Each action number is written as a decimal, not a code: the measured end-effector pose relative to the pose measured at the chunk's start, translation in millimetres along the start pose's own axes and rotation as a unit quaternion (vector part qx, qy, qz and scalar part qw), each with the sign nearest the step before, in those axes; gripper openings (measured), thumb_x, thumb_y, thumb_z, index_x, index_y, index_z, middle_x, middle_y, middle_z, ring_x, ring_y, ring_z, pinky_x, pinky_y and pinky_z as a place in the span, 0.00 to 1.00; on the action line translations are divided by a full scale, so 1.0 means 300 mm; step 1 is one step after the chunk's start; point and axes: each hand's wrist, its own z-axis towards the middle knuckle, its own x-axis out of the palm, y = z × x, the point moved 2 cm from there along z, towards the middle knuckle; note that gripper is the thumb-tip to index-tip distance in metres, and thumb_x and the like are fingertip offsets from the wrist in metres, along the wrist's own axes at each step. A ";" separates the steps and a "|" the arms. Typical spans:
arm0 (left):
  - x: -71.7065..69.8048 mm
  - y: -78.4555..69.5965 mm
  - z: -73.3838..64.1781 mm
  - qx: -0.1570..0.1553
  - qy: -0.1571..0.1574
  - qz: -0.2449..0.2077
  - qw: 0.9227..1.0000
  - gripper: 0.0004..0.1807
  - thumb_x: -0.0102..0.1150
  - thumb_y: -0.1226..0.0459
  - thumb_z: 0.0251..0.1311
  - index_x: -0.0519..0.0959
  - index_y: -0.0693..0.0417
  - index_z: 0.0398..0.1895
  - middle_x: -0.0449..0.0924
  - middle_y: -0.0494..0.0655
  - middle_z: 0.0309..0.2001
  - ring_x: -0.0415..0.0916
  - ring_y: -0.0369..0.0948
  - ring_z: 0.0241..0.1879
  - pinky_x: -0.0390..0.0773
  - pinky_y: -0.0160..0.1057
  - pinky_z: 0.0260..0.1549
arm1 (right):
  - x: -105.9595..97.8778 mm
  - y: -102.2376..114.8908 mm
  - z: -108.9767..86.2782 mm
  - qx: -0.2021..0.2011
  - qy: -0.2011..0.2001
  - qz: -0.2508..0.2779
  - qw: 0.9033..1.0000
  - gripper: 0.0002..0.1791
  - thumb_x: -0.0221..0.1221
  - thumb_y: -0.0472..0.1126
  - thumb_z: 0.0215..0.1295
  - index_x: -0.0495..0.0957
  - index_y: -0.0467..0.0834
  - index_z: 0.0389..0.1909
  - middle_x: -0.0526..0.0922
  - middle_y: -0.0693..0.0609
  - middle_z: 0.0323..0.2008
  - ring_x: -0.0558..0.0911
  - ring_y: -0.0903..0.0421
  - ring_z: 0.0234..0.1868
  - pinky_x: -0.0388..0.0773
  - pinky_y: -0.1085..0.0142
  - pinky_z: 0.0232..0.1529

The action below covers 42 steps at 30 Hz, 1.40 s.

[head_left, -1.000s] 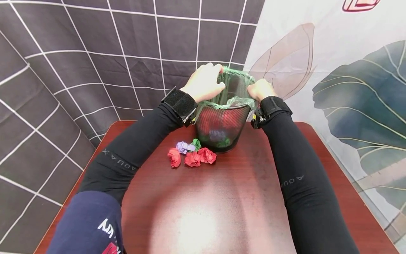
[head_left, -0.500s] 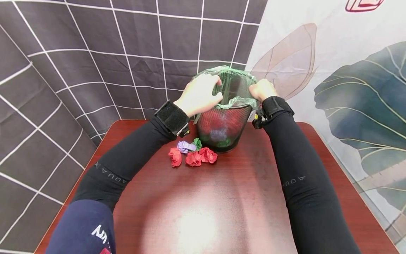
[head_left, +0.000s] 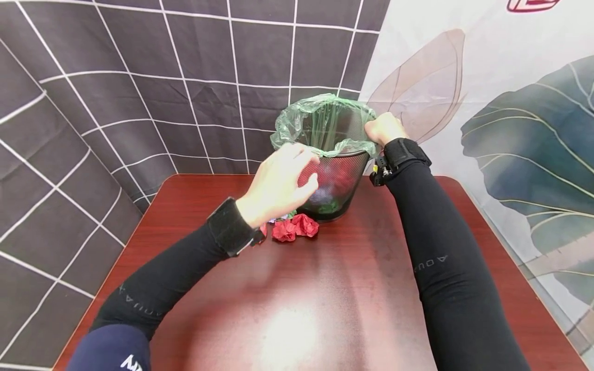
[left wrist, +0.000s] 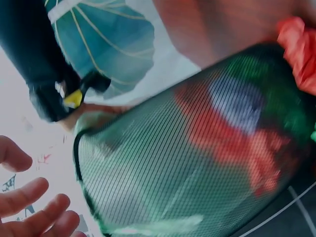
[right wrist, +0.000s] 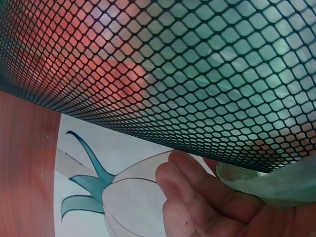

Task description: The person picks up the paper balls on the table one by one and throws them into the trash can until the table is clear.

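Observation:
A black mesh wastebasket (head_left: 345, 178) stands at the back of the table. A thin green plastic bag (head_left: 294, 121) lines it and folds out over its rim. Crumpled red, purple and green paper shows through the mesh. At the basket's right side, my right hand (head_left: 386, 129) grips the rim with the bag over it; its fingers (right wrist: 190, 187) curl outside the mesh. My left hand (head_left: 280, 180) holds nothing and is in front of the basket's left side, fingers loosely bent. Below it lie crumpled red paper balls (head_left: 305, 225), with purple and green ones partly hidden by the hand.
The reddish-brown table (head_left: 260, 309) reaches toward me, with a bright glare on it. Behind it hangs a dark grey cloth with white grid lines (head_left: 195, 56). A white cloth with a leaf print (head_left: 533, 139) hangs on the right.
My left hand has come away from the basket's rim and moved down and toward me, over the paper balls. The bag's left edge is now uncovered. My right hand stays at the rim.

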 end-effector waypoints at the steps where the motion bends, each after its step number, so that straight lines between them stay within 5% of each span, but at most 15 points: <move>1: 0.009 -0.004 -0.019 0.003 0.001 0.000 1.000 0.12 0.56 0.59 0.61 0.81 0.50 0.46 0.81 0.42 0.46 0.76 0.44 0.50 0.76 0.44 0.50 | -0.001 -0.001 0.000 0.001 -0.001 -0.001 1.000 0.26 0.38 0.45 0.66 0.74 0.32 0.54 0.71 0.28 0.65 0.80 0.53 0.13 0.78 0.62 0.19; 9: 0.145 0.012 -0.154 -0.011 0.071 0.023 0.997 0.15 0.60 0.57 0.58 0.81 0.50 0.47 0.80 0.42 0.46 0.76 0.44 0.46 0.77 0.45 0.44 | -0.001 -0.002 -0.001 0.000 -0.003 -0.002 1.000 0.25 0.38 0.45 0.66 0.74 0.33 0.52 0.71 0.29 0.65 0.78 0.55 0.11 0.79 0.62 0.20; 16: 0.293 0.046 -0.223 -0.030 0.172 0.073 0.982 0.21 0.62 0.52 0.59 0.80 0.51 0.54 0.79 0.47 0.48 0.76 0.48 0.49 0.78 0.48 0.45 | 0.000 -0.006 -0.002 0.003 -0.003 -0.008 1.000 0.22 0.39 0.46 0.66 0.74 0.36 0.47 0.72 0.30 0.65 0.78 0.55 0.13 0.78 0.61 0.23; 26: 0.429 0.082 -0.256 -0.024 0.171 0.114 0.978 0.17 0.63 0.52 0.58 0.82 0.50 0.46 0.79 0.50 0.40 0.78 0.50 0.40 0.79 0.48 0.39 | 0.004 -0.004 -0.006 0.007 -0.005 -0.003 1.000 0.17 0.39 0.46 0.67 0.72 0.39 0.40 0.75 0.30 0.62 0.78 0.56 0.12 0.77 0.62 0.21; 33: 0.459 0.074 -0.255 -0.033 0.209 0.132 0.968 0.19 0.64 0.49 0.57 0.84 0.44 0.50 0.79 0.50 0.44 0.78 0.51 0.44 0.77 0.51 0.47 | 0.007 -0.007 -0.001 0.007 -0.009 -0.002 1.000 0.19 0.40 0.46 0.66 0.74 0.38 0.42 0.76 0.31 0.61 0.77 0.55 0.12 0.77 0.62 0.21; 42: 0.492 0.079 -0.265 -0.042 0.212 0.120 0.969 0.19 0.69 0.49 0.55 0.81 0.48 0.45 0.76 0.53 0.46 0.80 0.50 0.40 0.81 0.49 0.35 | 0.003 -0.007 -0.013 0.008 -0.005 0.000 1.000 0.21 0.39 0.47 0.68 0.74 0.38 0.46 0.75 0.32 0.62 0.78 0.54 0.16 0.78 0.60 0.25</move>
